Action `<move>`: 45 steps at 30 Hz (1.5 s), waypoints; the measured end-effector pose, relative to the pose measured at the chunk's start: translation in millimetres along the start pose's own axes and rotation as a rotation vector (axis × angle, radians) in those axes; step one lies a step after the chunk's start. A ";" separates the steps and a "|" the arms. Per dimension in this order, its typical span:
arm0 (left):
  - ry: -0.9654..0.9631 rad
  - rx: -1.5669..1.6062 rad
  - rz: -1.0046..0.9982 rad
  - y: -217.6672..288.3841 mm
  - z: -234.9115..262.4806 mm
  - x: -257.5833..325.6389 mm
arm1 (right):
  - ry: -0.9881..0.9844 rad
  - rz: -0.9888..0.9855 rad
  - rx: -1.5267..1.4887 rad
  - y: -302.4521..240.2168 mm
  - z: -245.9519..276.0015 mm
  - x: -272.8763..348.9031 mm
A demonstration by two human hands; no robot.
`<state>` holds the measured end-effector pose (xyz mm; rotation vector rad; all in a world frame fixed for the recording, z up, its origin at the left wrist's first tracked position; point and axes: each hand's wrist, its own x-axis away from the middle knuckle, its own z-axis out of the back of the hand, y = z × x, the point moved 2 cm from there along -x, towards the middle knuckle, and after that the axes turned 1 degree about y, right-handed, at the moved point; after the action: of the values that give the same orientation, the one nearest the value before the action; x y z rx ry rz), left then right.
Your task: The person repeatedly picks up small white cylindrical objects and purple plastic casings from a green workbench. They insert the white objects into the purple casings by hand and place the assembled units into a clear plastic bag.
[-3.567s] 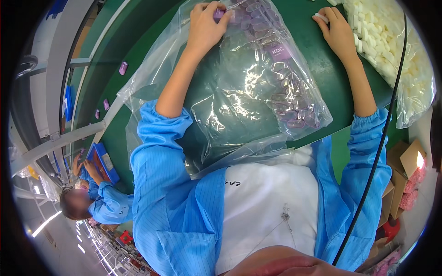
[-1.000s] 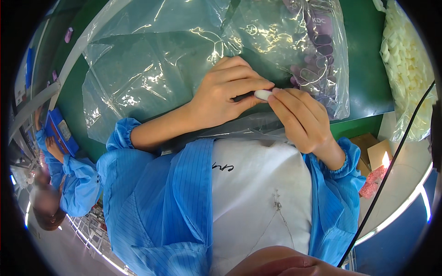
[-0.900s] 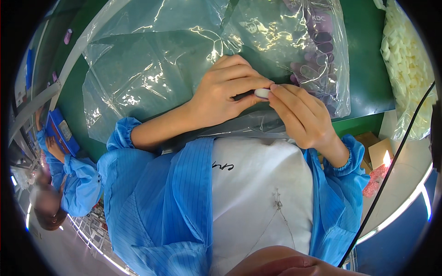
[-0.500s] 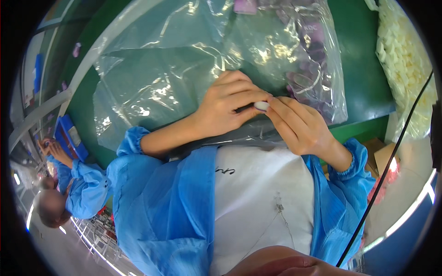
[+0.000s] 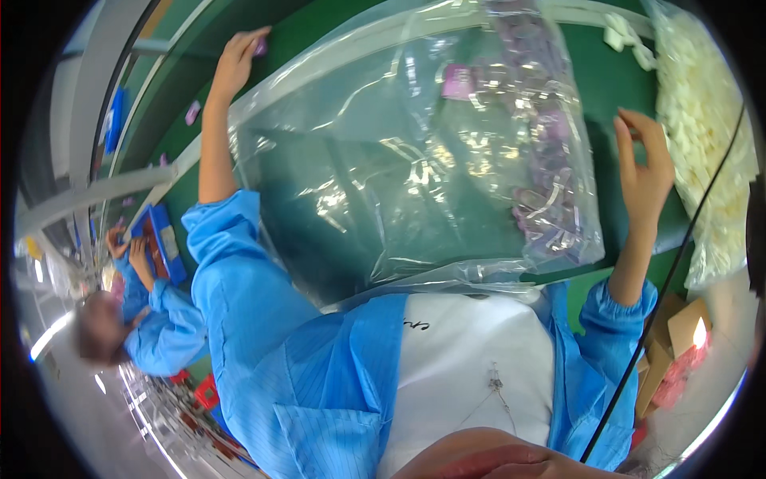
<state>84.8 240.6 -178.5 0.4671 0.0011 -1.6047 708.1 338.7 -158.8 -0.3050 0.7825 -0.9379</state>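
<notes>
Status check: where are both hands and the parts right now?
Left hand on small purple part, far left. Right hand open beside white parts bag. Clear plastic bag lies between.

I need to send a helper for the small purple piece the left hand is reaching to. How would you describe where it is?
Start from the big clear plastic bag on the green table. Follow the outstretched arm past the bag's far left corner to the left hand; the purple piece sits at its fingertips. It is apart from the purple pieces inside the bag.

Green work table (image 5: 614, 80): large clear plastic bag (image 5: 415, 160) of purple pieces at centre; heap of white parts (image 5: 706, 120) right of bag; small purple pieces (image 5: 191, 112) left of it.
</notes>
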 end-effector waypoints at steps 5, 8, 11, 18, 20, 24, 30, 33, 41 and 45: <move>0.378 -0.588 0.202 -38.0 -13.2 35.7 | 0.040 -0.012 0.094 58.1 -4.3 -47.0; 0.536 -0.166 0.288 115.2 -18.5 -6.0 | 0.018 -0.109 0.204 103.1 -5.6 -68.2; 0.212 0.035 0.226 273.3 -16.6 25.7 | -0.070 -0.285 0.342 73.3 -36.0 -95.2; -0.158 0.080 0.197 336.9 -51.6 68.7 | 0.219 0.184 0.409 98.3 -73.6 -96.0; -0.039 0.114 0.042 339.0 -62.2 50.2 | 0.214 0.211 0.452 84.4 -64.8 -84.9; 0.015 0.097 0.160 331.3 -80.7 17.8 | 0.201 0.325 0.483 58.8 -47.2 -55.1; 0.104 0.143 0.141 306.0 -106.4 -35.2 | 0.237 0.437 0.228 45.8 -35.0 -11.7; 0.041 0.149 0.125 317.5 -104.1 -35.9 | 0.183 0.183 0.016 30.8 -26.3 6.6; 0.044 0.200 -0.005 344.8 -99.9 13.3 | 0.204 -0.044 -0.515 -51.4 9.9 53.3; 0.205 0.634 0.161 348.5 -93.4 35.8 | 0.109 0.045 -0.637 -90.3 15.3 67.3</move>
<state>444.8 197.4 -177.8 1.0913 -0.3904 -1.3710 687.8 230.7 -129.7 -0.7906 1.1761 -0.6451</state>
